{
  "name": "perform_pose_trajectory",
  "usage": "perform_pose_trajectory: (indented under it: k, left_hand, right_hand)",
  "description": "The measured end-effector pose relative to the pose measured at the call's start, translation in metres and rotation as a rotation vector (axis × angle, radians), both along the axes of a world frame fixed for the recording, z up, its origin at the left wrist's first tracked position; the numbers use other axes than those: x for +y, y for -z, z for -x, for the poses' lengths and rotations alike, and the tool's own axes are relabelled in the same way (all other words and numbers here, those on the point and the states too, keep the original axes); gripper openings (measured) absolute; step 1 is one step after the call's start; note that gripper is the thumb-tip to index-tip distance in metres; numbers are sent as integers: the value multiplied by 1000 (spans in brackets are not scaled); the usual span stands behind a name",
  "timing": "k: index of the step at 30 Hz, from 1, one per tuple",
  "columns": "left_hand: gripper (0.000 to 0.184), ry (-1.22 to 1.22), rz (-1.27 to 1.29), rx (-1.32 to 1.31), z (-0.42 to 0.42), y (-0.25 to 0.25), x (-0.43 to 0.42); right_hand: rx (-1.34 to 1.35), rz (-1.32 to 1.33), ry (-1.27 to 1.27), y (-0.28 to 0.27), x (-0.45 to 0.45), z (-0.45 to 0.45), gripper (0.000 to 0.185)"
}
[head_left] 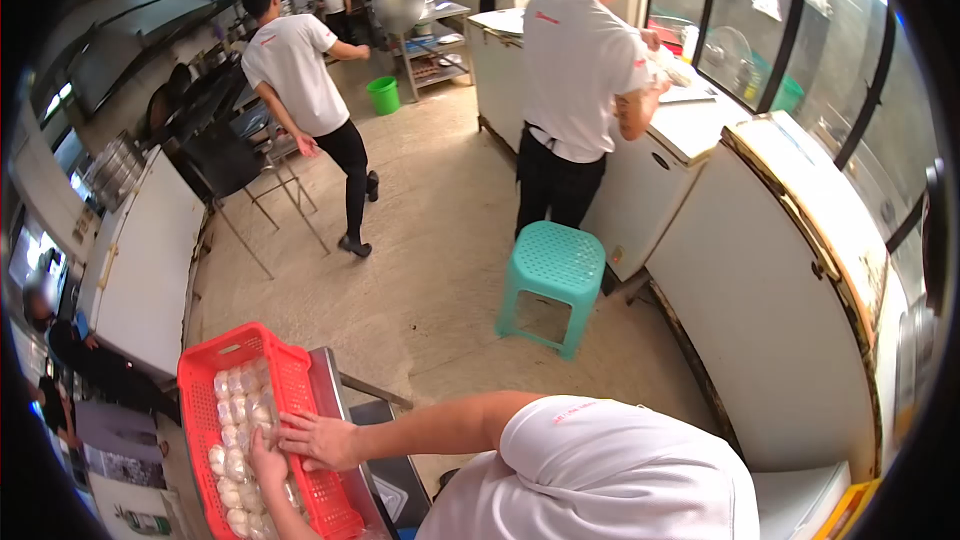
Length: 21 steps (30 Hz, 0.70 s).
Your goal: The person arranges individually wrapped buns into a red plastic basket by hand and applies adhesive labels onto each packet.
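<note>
A red plastic crate (295, 380) at the lower left holds rows of round white pieces, buns or dough balls, wrapped in clear plastic (237, 410). Inside it, my left hand (268, 462) is closed around the edge of one clear pack near the crate's right side. Beside it, my right hand (322, 440) lies across the crate's right wall, fingers stretched out and reaching over the packs. Part of the left palm and whatever lies beneath the fingers are hidden. My white right sleeve (560, 420) fills the bottom middle.
A metal table (325, 380) supports the crate. Ahead stands a turquoise stool (558, 265). One person (570, 60) handles something pale at white chest freezers (770, 260) on the right; another (300, 70) walks near a folding chair (225, 165). A green bucket (383, 95) is farther back.
</note>
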State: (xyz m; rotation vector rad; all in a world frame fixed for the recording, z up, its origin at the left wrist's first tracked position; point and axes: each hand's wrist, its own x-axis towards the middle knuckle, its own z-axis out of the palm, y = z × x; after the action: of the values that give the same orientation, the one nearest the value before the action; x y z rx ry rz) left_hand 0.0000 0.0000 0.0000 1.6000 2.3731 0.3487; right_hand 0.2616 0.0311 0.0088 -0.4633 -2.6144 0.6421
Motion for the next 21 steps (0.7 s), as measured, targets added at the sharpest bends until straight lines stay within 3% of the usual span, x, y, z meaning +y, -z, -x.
perform_pose_trajectory:
  k: [2,3,4,5,6,9,10,13,15,18,21]
  left_hand:
    - [54,-16,15,10,41,-17,19]
    - [54,-31,-1,-68,-31,24,23]
    - [54,-48,42,-80,-24,24,25]
    - [55,-68,82,-86,-22,19,28]
    - [58,-49,197,-55,-38,-17,27]
    - [56,-148,-16,34,-55,5,39]
    - [57,-156,-96,-27,-83,-14,31]
    - [55,-157,-210,-210,-24,36,45]
    - [50,-138,-266,-172,-28,36,44]
    - [47,-135,-307,-121,-25,39,46]
    - [59,-169,-376,-135,-31,36,40]
  right_hand:
    - [41,37,-6,-9,-8,5,77]
    - [-16,46,21,14,-21,-93,76]
    - [-7,114,46,16,-36,-113,75]
    - [9,180,68,15,-47,-129,74]
    - [3,240,119,15,-56,-142,72]
    - [-37,367,273,28,-66,-198,66]
    - [-29,383,326,34,-67,-211,64]
    - [-19,453,457,39,-70,-238,59]
    - [-32,491,511,39,-71,-253,59]
    - [-82,545,513,32,-76,-262,58]
    - [-127,531,500,28,-89,-269,57]
